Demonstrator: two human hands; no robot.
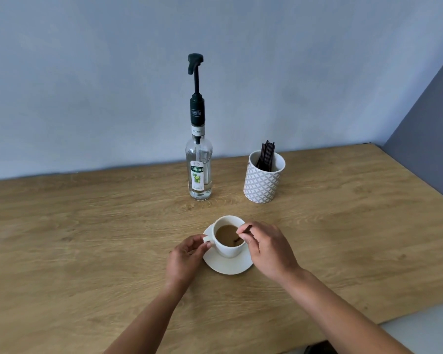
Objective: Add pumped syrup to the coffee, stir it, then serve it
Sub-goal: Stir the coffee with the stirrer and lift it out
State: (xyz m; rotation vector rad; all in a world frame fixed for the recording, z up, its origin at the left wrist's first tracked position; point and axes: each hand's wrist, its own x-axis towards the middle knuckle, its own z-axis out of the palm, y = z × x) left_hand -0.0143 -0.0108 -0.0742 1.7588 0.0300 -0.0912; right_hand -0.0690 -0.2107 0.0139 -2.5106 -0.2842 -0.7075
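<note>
A white cup (228,247) of light brown coffee (225,235) stands on a white saucer (224,265) in the middle of the wooden table. My left hand (184,259) pinches the cup's handle on its left side. My right hand (266,249) pinches a dark brown stir stick (243,233), whose lower end dips into the coffee. Behind the cup stands a clear glass syrup bottle (198,172) with a black pump (196,65), its spout pointing left. Neither hand touches the bottle.
A patterned white holder (262,181) with several dark stir sticks (266,155) stands right of the bottle. The wooden table (87,238) runs to a blue-grey wall at the back, and its right edge slants toward me.
</note>
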